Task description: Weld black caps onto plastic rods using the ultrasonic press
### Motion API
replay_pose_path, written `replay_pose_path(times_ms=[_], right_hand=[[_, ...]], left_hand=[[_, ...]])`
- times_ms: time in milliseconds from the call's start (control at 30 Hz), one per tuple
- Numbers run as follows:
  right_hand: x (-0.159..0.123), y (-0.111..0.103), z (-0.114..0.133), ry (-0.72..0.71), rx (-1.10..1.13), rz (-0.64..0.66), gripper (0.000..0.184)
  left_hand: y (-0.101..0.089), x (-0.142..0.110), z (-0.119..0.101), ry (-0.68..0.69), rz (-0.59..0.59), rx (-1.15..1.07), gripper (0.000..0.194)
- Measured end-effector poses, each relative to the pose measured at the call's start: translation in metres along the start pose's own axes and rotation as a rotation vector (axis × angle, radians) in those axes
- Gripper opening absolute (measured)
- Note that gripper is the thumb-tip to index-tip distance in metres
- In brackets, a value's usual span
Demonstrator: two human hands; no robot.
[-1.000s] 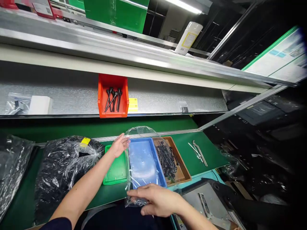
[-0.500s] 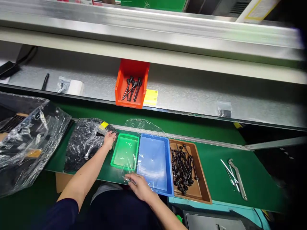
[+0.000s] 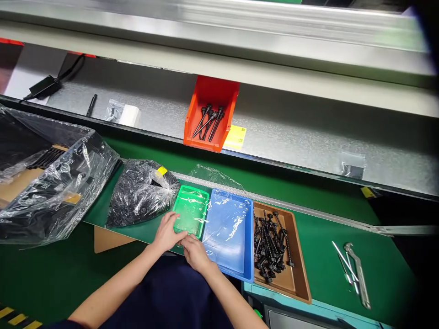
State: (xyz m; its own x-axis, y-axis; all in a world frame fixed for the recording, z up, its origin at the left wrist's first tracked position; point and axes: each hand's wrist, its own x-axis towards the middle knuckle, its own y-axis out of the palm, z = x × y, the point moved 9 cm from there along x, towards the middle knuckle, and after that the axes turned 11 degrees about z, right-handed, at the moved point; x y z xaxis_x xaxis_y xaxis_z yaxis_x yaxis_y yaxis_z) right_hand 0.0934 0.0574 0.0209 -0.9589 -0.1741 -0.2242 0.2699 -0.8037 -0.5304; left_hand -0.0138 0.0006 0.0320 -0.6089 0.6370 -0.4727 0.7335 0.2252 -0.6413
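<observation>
My left hand is at the near left corner of the small green tray, fingers curled and thumb reaching toward the other hand. My right hand meets it at the tray's near edge, with its fingers pinched. Both hands hold the near edge of a clear plastic bag, though their fingertips are partly hidden. This thin, shiny film lies spread across the green tray and the blue tray. Left of the green tray rests a knotted clear bag of small black parts with a yellow label.
Long black screws fill part of a brown tray. On the right lie a wrench and slim metal tools. An orange bin with several black screws sits on the shelf. A plastic-lined box stands at the left.
My left hand has come from the knotted bag down and right to join my right hand. The clear film now spreads over both trays. The view has shifted left.
</observation>
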Motion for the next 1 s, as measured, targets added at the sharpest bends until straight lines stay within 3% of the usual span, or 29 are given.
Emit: replay_pose_path(times_ms=[133,333,500,600,700,800,900,1000], right_hand=[[0.010,0.013,0.000,-0.014,-0.075,0.080,0.031],[0.011,0.016,-0.008,0.019,-0.060,0.114,0.030],[-0.001,0.011,-0.023,0.088,0.042,0.105,0.042],[-0.017,0.007,-0.038,0.197,0.077,0.104,0.050],[-0.035,0.005,-0.052,0.298,0.102,0.108,0.049],[-0.051,0.007,-0.062,0.339,0.095,0.126,0.038],[-0.069,0.012,-0.074,0.388,-0.003,0.150,0.015],[-0.086,0.012,-0.084,0.435,-0.073,0.104,0.017]], left_hand=[[0.024,0.031,0.001,-0.122,0.119,0.213,0.058],[0.030,0.048,0.011,-0.098,0.063,0.045,0.013],[0.004,0.041,0.024,-0.062,-0.139,-0.306,0.007],[-0.016,0.025,0.046,-0.106,-0.355,-0.590,0.013],[-0.021,0.005,0.072,-0.170,-0.517,-0.876,0.018],[-0.016,-0.010,0.094,-0.249,-0.594,-1.098,0.023],[-0.014,-0.020,0.115,-0.334,-0.650,-1.242,0.026],[-0.023,-0.020,0.129,-0.383,-0.677,-1.315,0.027]])
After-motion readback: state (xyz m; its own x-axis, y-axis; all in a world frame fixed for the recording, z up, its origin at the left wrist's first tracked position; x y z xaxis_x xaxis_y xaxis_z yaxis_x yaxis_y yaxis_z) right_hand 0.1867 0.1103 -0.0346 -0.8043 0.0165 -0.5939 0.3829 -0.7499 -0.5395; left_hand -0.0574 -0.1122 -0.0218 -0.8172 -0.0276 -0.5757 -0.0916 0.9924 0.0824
